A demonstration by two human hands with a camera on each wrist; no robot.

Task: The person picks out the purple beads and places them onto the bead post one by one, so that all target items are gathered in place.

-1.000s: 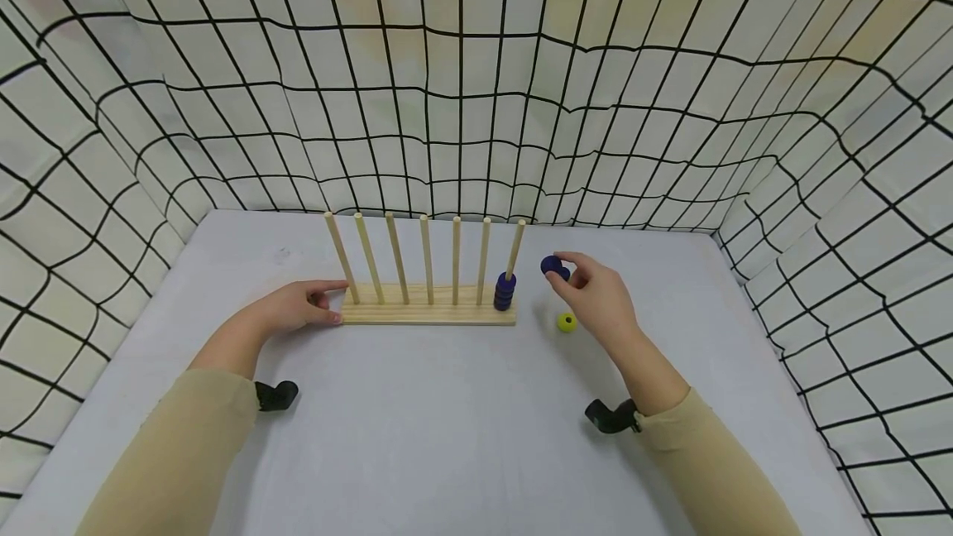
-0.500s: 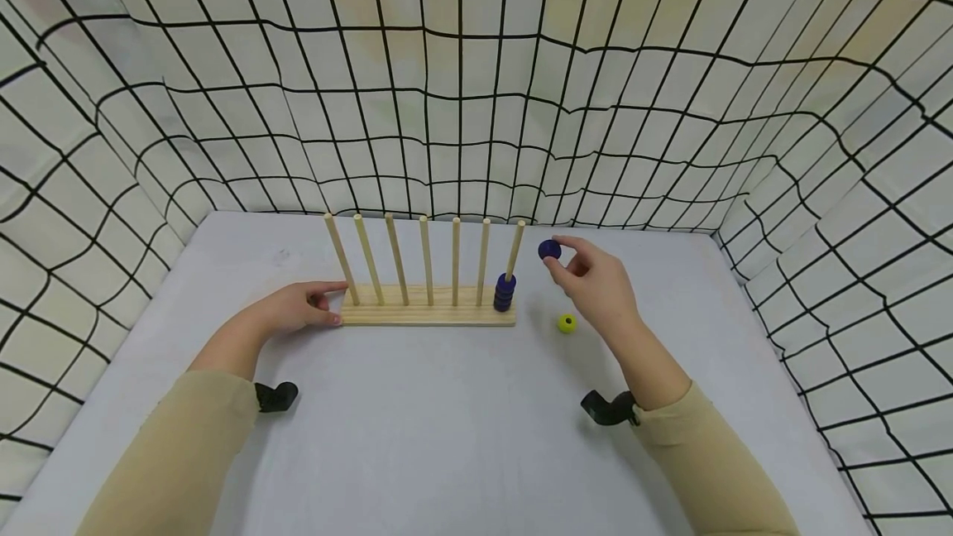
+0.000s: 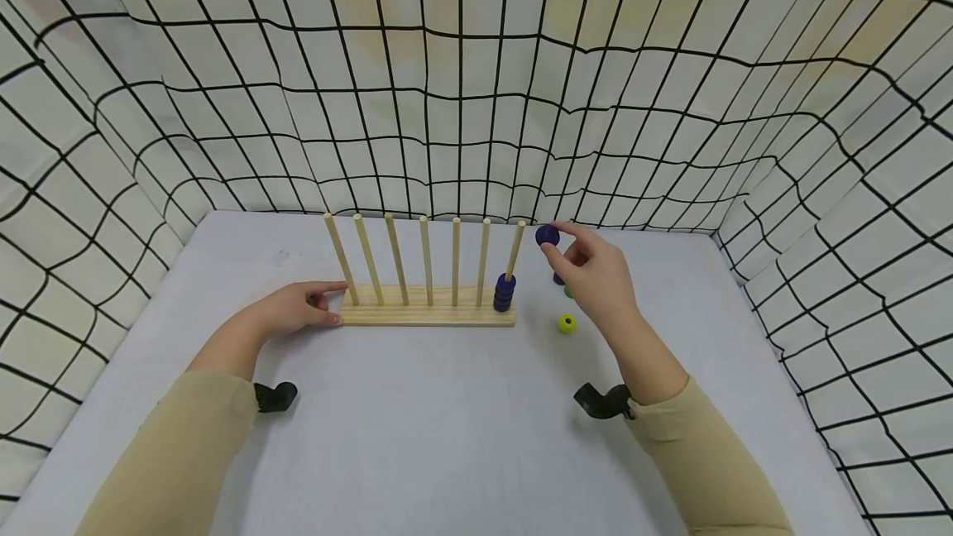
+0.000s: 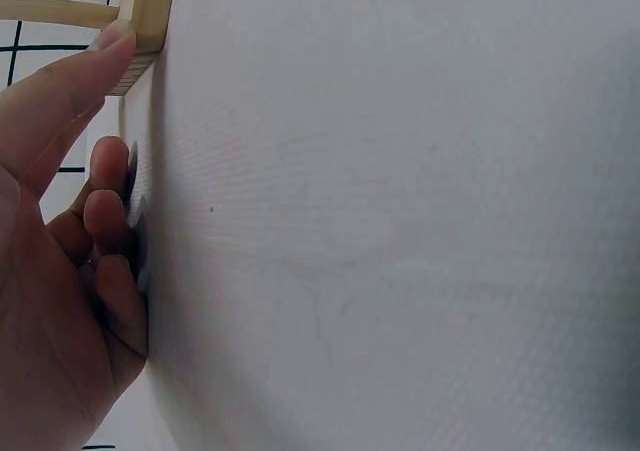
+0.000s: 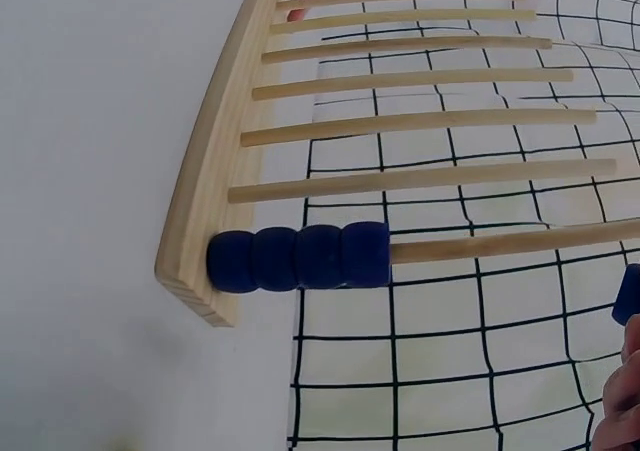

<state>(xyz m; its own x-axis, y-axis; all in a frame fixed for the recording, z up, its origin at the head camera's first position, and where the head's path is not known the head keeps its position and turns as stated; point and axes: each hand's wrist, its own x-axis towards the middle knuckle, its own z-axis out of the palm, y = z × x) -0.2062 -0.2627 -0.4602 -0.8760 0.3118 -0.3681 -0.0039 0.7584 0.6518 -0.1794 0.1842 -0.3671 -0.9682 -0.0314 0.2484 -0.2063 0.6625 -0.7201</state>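
Observation:
A wooden peg rack [image 3: 428, 317] with several upright dowels stands on the white tabletop. Dark blue beads [image 3: 504, 293] are stacked on its rightmost peg, several of them in the right wrist view. My left hand [image 3: 294, 307] holds the left end of the base between thumb and index finger; in the left wrist view the thumb [image 4: 85, 71] lies at the base's corner and the other fingers are curled. My right hand [image 3: 599, 279] pinches a dark blue bead [image 3: 547, 236] between thumb and fingertips, raised just right of the rightmost peg's top.
A yellow bead [image 3: 567, 323] lies on the table below the right hand. A green bead [image 3: 569, 291] and another dark bead [image 3: 558, 279] show partly behind that hand. Black netting [image 3: 462, 89] over white walls borders the back and sides.
My right hand has risen with the blue bead, up level with the top of the rightmost peg, uncovering beads behind it. My left hand and the rack stay put.

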